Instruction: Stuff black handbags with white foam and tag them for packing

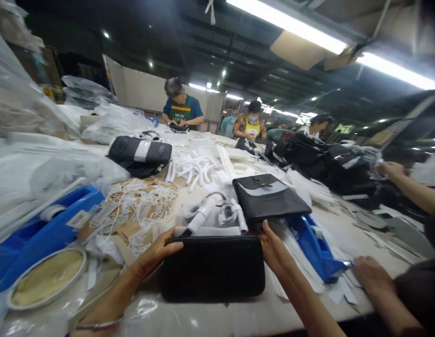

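A black handbag (213,271) stands in front of me with its plain flat side towards me. Its handles (203,215), wrapped in white material, rise behind its top edge, and a white strip lies along that edge. My left hand (164,247) grips the upper left corner, thumb on the near side. At the upper right corner my right hand (273,245) holds the other end, thumb pointing up and the other fingers partly hidden. Just beyond my right hand lies a black flap bag (273,199) with a buckle and a pale sheet under its flap.
Blue tape dispensers (87,201) stand left and right. A round tape roll (47,278) lies front left, near tangled tag strings (147,201). Another wrapped black bag (140,154) sits farther back. A co-worker's hand (373,276) rests at right; other people work across the table.
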Demonstrator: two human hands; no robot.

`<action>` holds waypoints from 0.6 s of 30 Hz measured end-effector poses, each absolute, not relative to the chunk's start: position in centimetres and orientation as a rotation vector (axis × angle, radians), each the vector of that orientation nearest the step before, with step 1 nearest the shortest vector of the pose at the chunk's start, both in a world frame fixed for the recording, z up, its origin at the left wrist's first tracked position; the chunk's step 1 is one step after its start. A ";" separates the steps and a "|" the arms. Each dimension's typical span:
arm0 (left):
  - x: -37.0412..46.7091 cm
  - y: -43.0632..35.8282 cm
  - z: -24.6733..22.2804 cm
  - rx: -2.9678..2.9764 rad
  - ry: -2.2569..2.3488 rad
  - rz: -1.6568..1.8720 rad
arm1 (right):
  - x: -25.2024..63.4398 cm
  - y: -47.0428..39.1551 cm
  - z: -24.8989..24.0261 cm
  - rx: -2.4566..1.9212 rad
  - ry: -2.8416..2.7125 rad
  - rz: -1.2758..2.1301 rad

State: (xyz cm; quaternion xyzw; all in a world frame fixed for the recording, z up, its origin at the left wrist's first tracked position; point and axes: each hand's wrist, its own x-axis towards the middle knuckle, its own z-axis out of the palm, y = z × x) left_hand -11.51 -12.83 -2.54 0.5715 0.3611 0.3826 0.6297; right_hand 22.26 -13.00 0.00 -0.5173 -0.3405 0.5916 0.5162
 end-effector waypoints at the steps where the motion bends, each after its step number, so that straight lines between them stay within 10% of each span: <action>1: -11.6 -12.8 -2.5 1.304 0.832 0.864 | 22.5 -12.6 0.3 -1.198 -0.728 1.475; 18: -11.5 -13.0 -1.7 1.217 0.840 0.855 | 23.3 -3.6 1.2 -0.948 -0.261 1.456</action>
